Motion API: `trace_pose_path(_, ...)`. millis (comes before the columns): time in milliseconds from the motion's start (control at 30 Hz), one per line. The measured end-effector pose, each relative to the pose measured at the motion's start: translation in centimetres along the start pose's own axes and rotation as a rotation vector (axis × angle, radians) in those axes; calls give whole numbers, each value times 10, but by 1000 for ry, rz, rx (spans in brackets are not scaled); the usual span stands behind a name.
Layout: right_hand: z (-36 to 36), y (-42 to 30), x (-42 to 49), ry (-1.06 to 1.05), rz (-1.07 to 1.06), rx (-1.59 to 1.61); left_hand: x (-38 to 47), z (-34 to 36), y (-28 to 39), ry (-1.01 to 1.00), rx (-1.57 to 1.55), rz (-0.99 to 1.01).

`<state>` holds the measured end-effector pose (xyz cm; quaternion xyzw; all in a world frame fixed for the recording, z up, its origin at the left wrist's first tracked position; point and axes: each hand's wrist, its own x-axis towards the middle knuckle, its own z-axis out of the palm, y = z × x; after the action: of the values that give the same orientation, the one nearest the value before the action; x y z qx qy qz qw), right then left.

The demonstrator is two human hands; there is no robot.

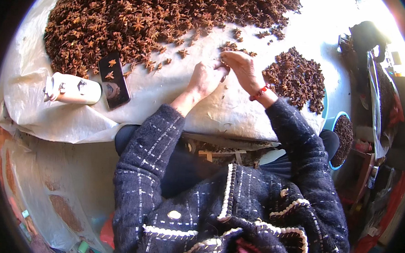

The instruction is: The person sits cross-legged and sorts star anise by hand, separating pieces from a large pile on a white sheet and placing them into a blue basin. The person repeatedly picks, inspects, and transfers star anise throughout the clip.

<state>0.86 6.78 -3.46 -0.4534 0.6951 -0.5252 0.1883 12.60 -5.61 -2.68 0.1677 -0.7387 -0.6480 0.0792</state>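
Note:
My left hand and my right hand meet over a pale plastic sheet, their fingertips together. The left fingers are curled, and a small dark piece, seemingly star anise, shows at their tips. Bent fingers on the right hand hide whatever lies between them; a red bead bracelet circles that wrist. Just beyond the hands lie a few loose star anise pods. A large heap of star anise covers the far left and middle. Beside my right wrist sits a smaller star anise pile.
A smartphone with two pods on it lies at left, beside a pale lidded bottle on its side. At right, a blue-rimmed basin holds dark material. The sheet hangs over the front edge above my knees.

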Motion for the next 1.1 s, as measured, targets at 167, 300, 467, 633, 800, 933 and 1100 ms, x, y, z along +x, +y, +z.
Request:
trace_pose_path(167,-51,-5,-15,95,-31,-940,-23,-11,13,-485,320,116)
trace_pose_path(300,-46,-2,-1,134,-151,-905,-46,-56,11,343,866,183)
trace_pose_path(467,24,14,30,135,-153,-1023,-40,-110,-20,452,1213,-274)
trace_pose_path(633,5,32,16,-135,-203,-850,-22,-97,-45,533,989,-53)
trace_pose_path(800,-49,5,-14,154,-64,-1108,-15,-59,-31,285,901,170)
trace_pose_path(933,-12,-21,-22,18,-296,-746,-10,-26,-10,129,626,227)
trace_pose_path(1100,24,-13,-17,-50,-266,-530,-12,-18,2,81,550,205)
